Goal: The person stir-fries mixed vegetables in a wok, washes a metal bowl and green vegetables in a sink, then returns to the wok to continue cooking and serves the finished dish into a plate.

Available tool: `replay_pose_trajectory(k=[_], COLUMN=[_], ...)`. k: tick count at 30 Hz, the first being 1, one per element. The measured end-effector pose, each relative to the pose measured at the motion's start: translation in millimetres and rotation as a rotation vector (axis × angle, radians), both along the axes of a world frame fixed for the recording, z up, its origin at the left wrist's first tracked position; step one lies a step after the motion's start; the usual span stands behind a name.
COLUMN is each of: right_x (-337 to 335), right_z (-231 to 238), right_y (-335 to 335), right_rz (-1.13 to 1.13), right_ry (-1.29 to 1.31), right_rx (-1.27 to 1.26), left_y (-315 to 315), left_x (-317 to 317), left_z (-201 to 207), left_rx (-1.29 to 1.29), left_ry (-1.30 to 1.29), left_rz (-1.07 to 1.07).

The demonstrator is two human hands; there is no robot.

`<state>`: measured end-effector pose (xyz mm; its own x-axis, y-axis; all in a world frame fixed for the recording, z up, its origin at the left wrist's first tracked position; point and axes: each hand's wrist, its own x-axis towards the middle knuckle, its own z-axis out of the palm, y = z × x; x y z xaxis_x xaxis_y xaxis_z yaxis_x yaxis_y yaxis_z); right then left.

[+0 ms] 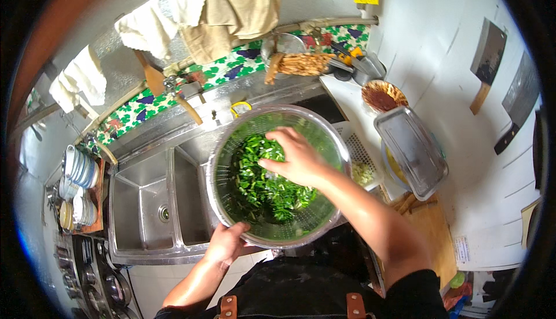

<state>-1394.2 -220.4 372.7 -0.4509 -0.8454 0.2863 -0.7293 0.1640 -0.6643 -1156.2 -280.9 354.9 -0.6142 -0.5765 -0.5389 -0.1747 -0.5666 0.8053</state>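
A large steel colander [322, 135] is held up in front of me, partly over the sink. Chopped green leaves [250, 183] lie heaped in its bottom, mostly toward the left and near side. My left hand [227, 242] grips the near-left rim, thumb on top and fingers hidden underneath. Over the leaves, inside the colander, is my right hand [294, 158]. Its thumb stands apart from the bent fingers, and nothing shows between them.
Behind and left is a two-basin steel sink [141, 196]. Right of the colander are a white perforated basket [354, 148] and a metal tray [412, 154]. Cleavers [489, 52] hang on the right wall; stacked bowls [81, 168] stand at the left.
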Motion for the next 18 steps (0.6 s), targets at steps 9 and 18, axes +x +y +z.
replay_pose_trajectory(k=[9,18], right_x=[71,44], right_z=[-35,-42], right_y=[-85,-116], right_rz=[0.565,-0.125], right_ry=[0.219,-0.120], right_rx=[0.355,0.548], left_y=[-75,-100], left_x=[13,-2], left_z=[-19,-31], left_rx=[0.025,-0.272], left_ry=[-0.044,0.122], left_rz=[-0.021,0.083])
